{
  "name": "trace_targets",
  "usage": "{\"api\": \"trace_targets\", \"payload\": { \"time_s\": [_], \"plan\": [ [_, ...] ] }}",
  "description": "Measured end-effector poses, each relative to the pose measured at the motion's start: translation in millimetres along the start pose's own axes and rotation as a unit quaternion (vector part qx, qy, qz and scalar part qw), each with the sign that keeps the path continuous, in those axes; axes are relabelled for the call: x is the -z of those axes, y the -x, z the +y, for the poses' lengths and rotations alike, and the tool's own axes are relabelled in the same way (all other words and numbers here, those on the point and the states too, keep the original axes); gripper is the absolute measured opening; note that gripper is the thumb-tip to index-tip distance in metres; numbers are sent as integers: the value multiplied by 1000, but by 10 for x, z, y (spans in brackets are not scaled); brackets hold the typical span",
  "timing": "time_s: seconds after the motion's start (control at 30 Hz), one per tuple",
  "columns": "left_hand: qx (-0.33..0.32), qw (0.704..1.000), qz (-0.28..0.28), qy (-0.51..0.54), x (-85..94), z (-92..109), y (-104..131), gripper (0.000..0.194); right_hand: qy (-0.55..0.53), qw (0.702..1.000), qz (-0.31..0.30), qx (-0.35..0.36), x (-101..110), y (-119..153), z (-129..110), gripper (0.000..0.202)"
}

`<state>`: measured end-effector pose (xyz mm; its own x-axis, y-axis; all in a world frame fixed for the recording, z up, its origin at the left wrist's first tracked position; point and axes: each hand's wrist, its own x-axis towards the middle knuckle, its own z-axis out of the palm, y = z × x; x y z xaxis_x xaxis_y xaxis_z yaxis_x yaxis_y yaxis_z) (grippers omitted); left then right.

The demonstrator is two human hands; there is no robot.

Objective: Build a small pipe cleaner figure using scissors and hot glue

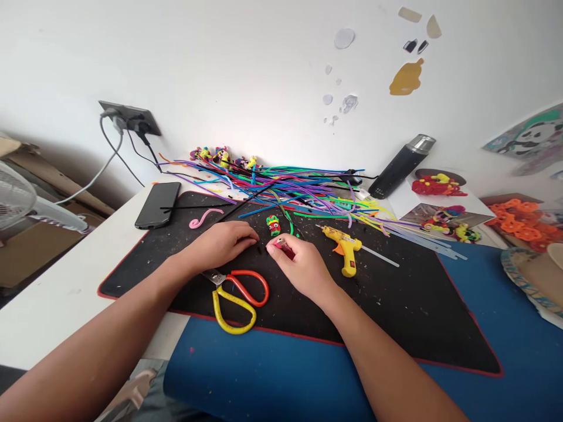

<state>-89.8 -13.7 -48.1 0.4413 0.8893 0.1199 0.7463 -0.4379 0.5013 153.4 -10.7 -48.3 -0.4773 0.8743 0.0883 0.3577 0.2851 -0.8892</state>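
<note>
My right hand (pixel 301 261) is closed around a small pink-red piece (pixel 281 243); most of it is hidden by the fingers. Just across from it, my left hand (pixel 226 243) has its fingers pressed together over the black mat (pixel 396 316), and whatever they pinch is too small to make out. Tiny black bits lie between the hands. Beyond them rests a small red figure (pixel 273 227) with googly eyes and a green top. Scissors (pixel 215 277) with one red and one yellow handle lie below my left hand. A yellow glue gun (pixel 348 253) sits right of my right hand.
Many coloured pipe cleaners (pixel 299 184) are heaped along the wall, with small figures (pixel 224 157) behind. A phone (pixel 157 205) and a pink curl (pixel 200 220) lie left. At right stand a black thermos (pixel 398 170) and orange pieces (pixel 519 223).
</note>
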Motion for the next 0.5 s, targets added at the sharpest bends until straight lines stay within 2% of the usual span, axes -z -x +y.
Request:
{"api": "trace_targets", "payload": {
  "time_s": [0.1, 0.27, 0.4, 0.5],
  "plan": [
    [23, 999, 8, 23, 14, -9, -3, 33, 36, 999, -11, 18, 5, 9, -13, 13],
    [56, 993, 68, 84, 62, 49, -1, 32, 53, 998, 22, -17, 79, -38, 33, 12],
    [66, 983, 111, 128, 147, 267, -21, 32, 61, 998, 15, -4, 117, -53, 36, 23],
    [44, 985, 86, 146, 211, 472, -57, 32, 69, 997, -2, 18, 102, -45, 32, 27]
  ]
}}
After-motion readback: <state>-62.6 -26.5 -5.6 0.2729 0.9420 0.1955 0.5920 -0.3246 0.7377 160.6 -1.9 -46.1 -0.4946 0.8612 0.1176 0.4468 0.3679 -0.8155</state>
